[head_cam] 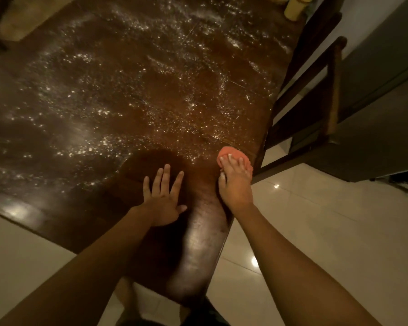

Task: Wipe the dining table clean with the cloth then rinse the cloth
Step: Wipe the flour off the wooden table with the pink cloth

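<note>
A dark brown wooden dining table [104, 90] fills most of the view, its top speckled with white powdery crumbs and smears. A small orange cloth [224, 152] lies near the table's right edge, close to the near corner. My right hand [233, 184] presses flat on the cloth with its fingers spread over it. To its left, my left hand [165, 198] rests flat on the table with straight, spread fingers and holds nothing. The patch of table around my hands looks darker and free of specks.
A dark wooden chair [316, 90] stands against the table's right side. A yellow object [295, 7] sits at the far right end of the table. Pale glossy floor tiles [316, 231] lie to the right and below. A tan surface shows at the far left.
</note>
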